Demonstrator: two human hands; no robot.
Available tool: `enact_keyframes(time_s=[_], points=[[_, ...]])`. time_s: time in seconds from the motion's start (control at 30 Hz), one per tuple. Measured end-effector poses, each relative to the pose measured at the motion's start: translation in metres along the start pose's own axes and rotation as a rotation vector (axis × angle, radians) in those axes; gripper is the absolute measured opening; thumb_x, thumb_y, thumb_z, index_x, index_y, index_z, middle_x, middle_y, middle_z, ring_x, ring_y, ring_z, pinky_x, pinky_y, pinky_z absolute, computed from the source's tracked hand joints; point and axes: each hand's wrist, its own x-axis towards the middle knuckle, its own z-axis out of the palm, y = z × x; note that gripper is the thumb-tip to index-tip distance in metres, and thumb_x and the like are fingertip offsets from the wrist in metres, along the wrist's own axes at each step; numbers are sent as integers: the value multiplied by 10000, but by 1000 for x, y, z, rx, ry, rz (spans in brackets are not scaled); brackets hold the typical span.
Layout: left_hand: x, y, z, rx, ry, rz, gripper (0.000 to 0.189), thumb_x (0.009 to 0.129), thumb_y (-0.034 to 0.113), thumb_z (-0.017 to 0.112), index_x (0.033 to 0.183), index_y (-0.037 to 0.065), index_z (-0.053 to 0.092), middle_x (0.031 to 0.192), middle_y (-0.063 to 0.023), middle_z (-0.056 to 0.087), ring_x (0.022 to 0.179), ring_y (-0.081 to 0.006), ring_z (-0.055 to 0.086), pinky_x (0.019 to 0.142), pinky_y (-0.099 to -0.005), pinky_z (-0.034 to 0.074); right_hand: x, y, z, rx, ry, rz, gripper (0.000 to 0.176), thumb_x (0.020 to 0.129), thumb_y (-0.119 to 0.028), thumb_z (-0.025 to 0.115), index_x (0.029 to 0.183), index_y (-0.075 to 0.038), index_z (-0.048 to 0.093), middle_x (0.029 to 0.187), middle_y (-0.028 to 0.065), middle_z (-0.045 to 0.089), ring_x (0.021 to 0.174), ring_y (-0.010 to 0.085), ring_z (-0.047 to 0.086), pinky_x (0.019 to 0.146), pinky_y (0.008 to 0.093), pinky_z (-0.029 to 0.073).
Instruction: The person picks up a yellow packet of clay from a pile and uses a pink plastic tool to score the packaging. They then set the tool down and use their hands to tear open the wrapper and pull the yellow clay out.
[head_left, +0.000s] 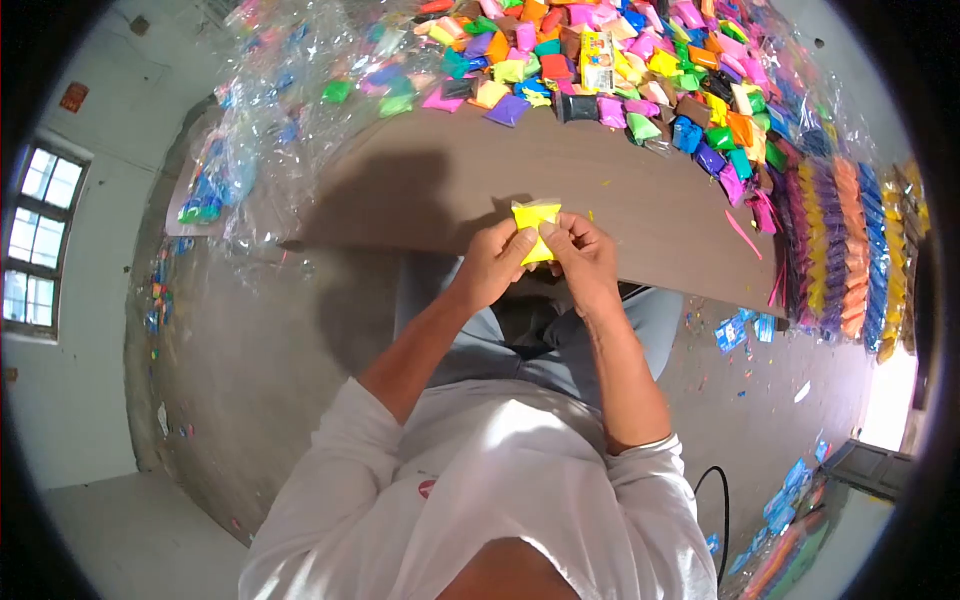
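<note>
A small bright yellow packet (538, 213) is held upright between my two hands, above the near edge of the brown table (400, 190). My left hand (495, 262) pinches its left side, thumb on the front face. From the right, my right hand (585, 258) grips the other side, its thumb also pressed on the front. The packet has a clear, crimped strip along its top. My fingers behind it are partly hidden.
A large pile of colourful packets (640, 60) covers the far side of the table. Clear plastic bags (270, 120) lie at the left. Long strips of joined packets (853, 250) hang over the right end. Blue wrappers (731, 333) lie on the floor.
</note>
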Motion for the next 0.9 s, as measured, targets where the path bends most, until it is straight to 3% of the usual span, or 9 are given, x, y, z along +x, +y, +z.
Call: enact_keyframes(time_s=[0.2,0.3,0.37,0.43,0.5,0.57,0.7,0.77,0.9], points=[[-26,2,2,38,4,22,325,962,337,510,883,25,560,683,-10,551,564,-52,465,501,-226,380,-24,5,11,165,31,-109,153,912,-132,594,929,17,628,781,19,627,644,70,551,582,234,458],[-39,-1,4,48,2,33,328,959,328,511,859,19,559,672,-8,548,573,-57,473,512,-233,387,-33,4,16,149,-20,-7,131,908,-115,592,882,12,616,787,25,629,662,71,553,594,226,455],[-45,3,4,20,3,45,328,958,320,511,847,15,559,664,-7,546,576,-60,477,516,-237,391,-32,15,16,214,-30,-121,135,908,-123,596,907,7,634,782,19,627,655,74,551,590,224,450],[-50,8,2,125,-1,33,320,976,314,488,946,14,597,726,13,551,609,-48,468,538,-213,388,-36,16,23,222,7,-103,136,907,-126,599,923,2,644,777,10,621,631,66,531,572,215,435],[-53,7,-1,84,27,35,320,976,316,489,940,16,596,730,15,549,612,-47,465,536,-212,385,-39,14,23,226,39,-88,140,907,-129,603,940,-3,653,772,1,616,606,59,512,555,206,420],[-58,3,-5,45,57,31,321,976,317,490,935,17,596,733,17,548,614,-46,461,535,-210,381,-48,12,16,-29,-89,60,194,910,-203,623,971,-21,647,802,-3,630,658,50,531,566,195,419],[-63,-1,-8,122,51,42,295,974,300,496,939,23,590,720,26,513,613,-41,435,546,-204,373,-55,20,14,-70,-137,3,204,916,-206,614,988,-18,647,813,-9,628,665,53,535,576,196,421],[-64,-1,-9,88,37,47,284,973,293,498,945,24,587,715,28,501,617,-40,429,553,-203,372,-54,24,17,-20,-83,-72,230,924,-202,601,1041,-7,637,846,7,640,668,65,538,590,207,433],[-65,-5,-13,-2,8,54,274,970,287,507,850,42,521,682,14,513,584,-41,426,505,-220,368,-55,17,24,176,-58,-25,240,924,-168,596,1087,7,620,911,33,650,695,80,541,606,218,446]])
